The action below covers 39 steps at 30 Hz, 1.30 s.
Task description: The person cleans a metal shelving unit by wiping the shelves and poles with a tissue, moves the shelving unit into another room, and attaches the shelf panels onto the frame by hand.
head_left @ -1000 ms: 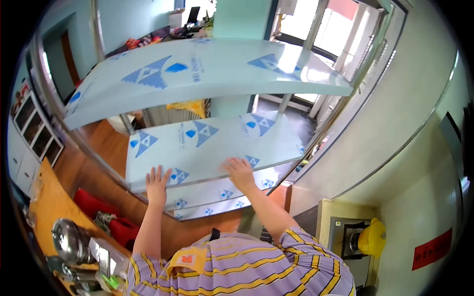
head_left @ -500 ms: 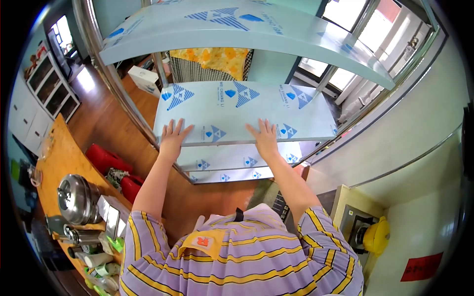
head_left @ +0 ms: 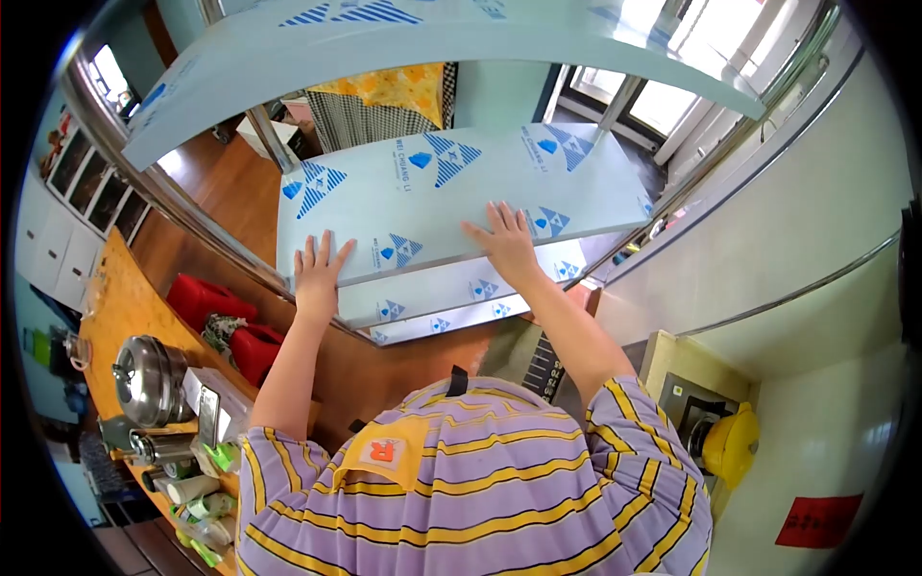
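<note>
second shelf (head_left: 451,202) is judged seated — left hand (head_left: 317,280) and right hand (head_left: 509,253) are laid, fingers spread, near its front edge; what remains is unshown.

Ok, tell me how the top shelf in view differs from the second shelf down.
The top shelf runs out of the picture's upper edge; the second shelf shows its back edge. The top shelf has no hand on it; the second shelf has the left hand and right hand near its front edge. Both are pale, with striped blue printing.
</note>
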Each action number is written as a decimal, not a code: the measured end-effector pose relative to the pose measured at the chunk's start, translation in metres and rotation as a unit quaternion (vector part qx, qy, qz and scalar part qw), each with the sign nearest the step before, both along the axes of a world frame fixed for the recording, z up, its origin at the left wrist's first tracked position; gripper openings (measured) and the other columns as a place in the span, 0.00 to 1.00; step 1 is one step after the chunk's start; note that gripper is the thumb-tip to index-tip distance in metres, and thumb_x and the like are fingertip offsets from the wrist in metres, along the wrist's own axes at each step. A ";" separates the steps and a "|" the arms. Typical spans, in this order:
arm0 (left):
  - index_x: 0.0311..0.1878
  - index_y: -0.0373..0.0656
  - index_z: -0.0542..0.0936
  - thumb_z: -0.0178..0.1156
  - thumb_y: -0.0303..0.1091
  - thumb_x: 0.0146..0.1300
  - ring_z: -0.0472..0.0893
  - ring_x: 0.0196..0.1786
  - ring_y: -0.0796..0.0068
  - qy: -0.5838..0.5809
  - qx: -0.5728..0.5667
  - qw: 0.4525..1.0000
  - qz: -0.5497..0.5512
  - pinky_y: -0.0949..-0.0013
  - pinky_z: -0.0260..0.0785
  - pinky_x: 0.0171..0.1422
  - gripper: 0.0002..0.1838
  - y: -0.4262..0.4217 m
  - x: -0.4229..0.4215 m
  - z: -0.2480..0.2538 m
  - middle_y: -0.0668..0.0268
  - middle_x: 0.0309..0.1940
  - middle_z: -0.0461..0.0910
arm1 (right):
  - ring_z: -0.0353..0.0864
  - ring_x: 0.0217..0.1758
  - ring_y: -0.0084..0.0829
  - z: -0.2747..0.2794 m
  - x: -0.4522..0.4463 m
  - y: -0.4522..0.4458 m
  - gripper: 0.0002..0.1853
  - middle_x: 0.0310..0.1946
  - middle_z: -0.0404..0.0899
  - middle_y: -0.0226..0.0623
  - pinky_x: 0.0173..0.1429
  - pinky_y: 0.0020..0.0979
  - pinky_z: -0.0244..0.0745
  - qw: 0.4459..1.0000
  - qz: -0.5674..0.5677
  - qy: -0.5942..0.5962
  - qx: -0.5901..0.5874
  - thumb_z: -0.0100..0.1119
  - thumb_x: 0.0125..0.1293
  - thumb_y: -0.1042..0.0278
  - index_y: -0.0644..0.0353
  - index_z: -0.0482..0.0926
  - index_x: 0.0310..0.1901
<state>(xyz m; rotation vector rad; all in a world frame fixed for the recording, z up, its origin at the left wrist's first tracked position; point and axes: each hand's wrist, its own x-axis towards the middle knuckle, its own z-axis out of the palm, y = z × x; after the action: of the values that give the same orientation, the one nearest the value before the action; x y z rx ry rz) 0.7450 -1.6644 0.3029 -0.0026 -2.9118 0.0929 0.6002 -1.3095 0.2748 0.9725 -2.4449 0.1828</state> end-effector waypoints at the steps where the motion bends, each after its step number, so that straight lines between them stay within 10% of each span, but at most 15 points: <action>1: 0.77 0.68 0.64 0.62 0.15 0.53 0.56 0.79 0.42 0.001 -0.008 1.000 0.007 0.41 0.49 0.81 0.49 0.007 0.002 0.001 0.55 0.79 0.56 | 0.67 0.71 0.56 0.002 -0.001 0.006 0.34 0.67 0.69 0.52 0.71 0.63 0.62 1.000 0.009 0.001 -0.001 0.54 0.64 0.78 0.29 0.74 0.68; 17: 0.78 0.71 0.61 0.71 0.21 0.52 0.54 0.81 0.48 -0.055 -0.049 0.993 0.090 0.44 0.48 0.83 0.52 0.060 0.037 0.018 0.60 0.81 0.54 | 0.68 0.70 0.55 0.009 0.007 0.046 0.34 0.66 0.71 0.54 0.72 0.60 0.62 0.994 0.083 -0.010 -0.076 0.56 0.60 0.81 0.33 0.77 0.65; 24: 0.78 0.69 0.59 0.80 0.31 0.45 0.49 0.83 0.48 -0.066 0.004 0.994 0.083 0.44 0.45 0.84 0.57 0.062 0.036 0.022 0.63 0.82 0.50 | 0.57 0.77 0.55 0.030 0.014 0.062 0.37 0.71 0.64 0.53 0.79 0.57 0.51 0.981 0.114 -0.144 -0.066 0.74 0.54 0.57 0.36 0.74 0.68; 30: 0.81 0.48 0.55 0.77 0.52 0.51 0.45 0.83 0.45 -0.049 0.258 0.964 0.045 0.45 0.38 0.84 0.58 0.104 0.015 0.053 0.48 0.80 0.51 | 0.59 0.78 0.52 0.047 -0.001 0.086 0.40 0.72 0.65 0.53 0.82 0.56 0.44 0.929 0.147 -0.288 -0.178 0.73 0.57 0.45 0.45 0.72 0.70; 35: 0.81 0.47 0.51 0.58 0.42 0.74 0.58 0.80 0.49 0.082 0.678 0.722 -0.114 0.55 0.48 0.83 0.39 0.180 -0.024 0.143 0.52 0.79 0.55 | 0.67 0.76 0.41 0.098 -0.040 0.111 0.31 0.73 0.67 0.47 0.80 0.43 0.56 0.706 0.199 -0.395 -0.553 0.51 0.77 0.50 0.55 0.62 0.76; 39: 0.81 0.49 0.53 0.41 0.47 0.81 0.57 0.80 0.50 0.139 0.894 0.339 -0.256 0.48 0.47 0.83 0.30 0.213 -0.061 0.216 0.56 0.80 0.55 | 0.67 0.76 0.43 0.204 -0.031 0.103 0.32 0.74 0.65 0.45 0.77 0.43 0.63 0.483 0.331 -0.410 -0.699 0.36 0.82 0.43 0.46 0.52 0.80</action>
<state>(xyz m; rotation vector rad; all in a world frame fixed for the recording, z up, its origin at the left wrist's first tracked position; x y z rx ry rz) 0.6844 -1.4514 0.5188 -0.4183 -0.9827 -2.5533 0.5692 -1.2067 0.4791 0.8519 -1.1805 2.8288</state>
